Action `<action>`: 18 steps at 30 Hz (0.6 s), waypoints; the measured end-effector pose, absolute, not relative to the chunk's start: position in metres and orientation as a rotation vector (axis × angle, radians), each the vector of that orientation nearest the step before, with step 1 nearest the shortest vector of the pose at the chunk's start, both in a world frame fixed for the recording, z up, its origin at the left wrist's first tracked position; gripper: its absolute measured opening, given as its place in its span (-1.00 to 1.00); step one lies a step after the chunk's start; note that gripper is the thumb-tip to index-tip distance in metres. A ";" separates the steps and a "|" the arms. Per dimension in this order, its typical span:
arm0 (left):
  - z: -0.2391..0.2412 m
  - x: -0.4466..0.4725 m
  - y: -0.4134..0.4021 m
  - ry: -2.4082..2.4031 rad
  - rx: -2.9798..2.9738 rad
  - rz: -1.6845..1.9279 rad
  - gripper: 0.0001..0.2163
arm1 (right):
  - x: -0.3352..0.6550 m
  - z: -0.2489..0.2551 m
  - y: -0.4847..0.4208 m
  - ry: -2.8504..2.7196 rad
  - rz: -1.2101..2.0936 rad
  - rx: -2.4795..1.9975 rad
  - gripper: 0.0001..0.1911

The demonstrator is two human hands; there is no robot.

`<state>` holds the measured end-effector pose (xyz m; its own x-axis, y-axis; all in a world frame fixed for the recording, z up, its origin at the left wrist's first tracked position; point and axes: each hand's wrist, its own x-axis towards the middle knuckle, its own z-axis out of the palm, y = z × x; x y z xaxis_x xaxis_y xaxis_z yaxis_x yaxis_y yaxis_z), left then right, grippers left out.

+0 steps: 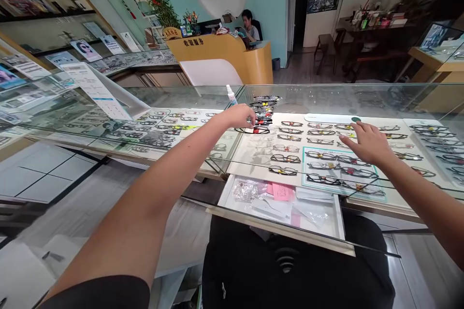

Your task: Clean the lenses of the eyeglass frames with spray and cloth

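My left hand (238, 116) reaches forward over the glass counter, its fingers bent down in a pinch on a pair of black eyeglasses (261, 130) at the near end of a row of eyeglasses (266, 104). Its fingertips are partly hidden. A white spray bottle (231, 94) stands just behind this hand. On the right, my right hand (370, 144) is open with thumb and fingers spread, palm down above the glass. Nothing is in it. Beneath it lie several rows of eyeglasses (321, 132) inside the case, some on a teal-edged tray mat (303, 173).
Below the counter a drawer (225, 193) is pulled out towards my lap, holding plastic bags and pink paper (282, 192). A tilted sign (96, 89) stands on the counter at left. Across the room a person (251, 27) sits behind a wooden desk (210, 52).
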<state>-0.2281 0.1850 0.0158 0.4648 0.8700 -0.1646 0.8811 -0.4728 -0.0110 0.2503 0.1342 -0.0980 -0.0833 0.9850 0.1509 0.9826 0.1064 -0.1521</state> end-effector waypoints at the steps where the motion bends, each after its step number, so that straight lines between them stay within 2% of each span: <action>1: 0.016 -0.227 0.188 1.570 2.616 -0.254 -0.78 | 0.250 -0.098 0.134 -2.165 0.018 -1.961 0.01; 9: 0.009 -0.227 0.199 1.572 2.654 -0.454 -0.74 | 0.249 -0.097 0.136 -2.162 0.023 -1.935 0.00; 18: 0.007 -0.222 0.199 1.597 2.618 -0.469 -0.76 | 0.246 -0.094 0.134 -2.166 0.045 -1.975 0.01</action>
<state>-0.2219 0.1985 0.0073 0.4247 0.8624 -0.2755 0.8744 -0.4696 -0.1222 0.2460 0.1342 -0.0943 -0.0805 0.9878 0.1333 0.9814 0.1019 -0.1627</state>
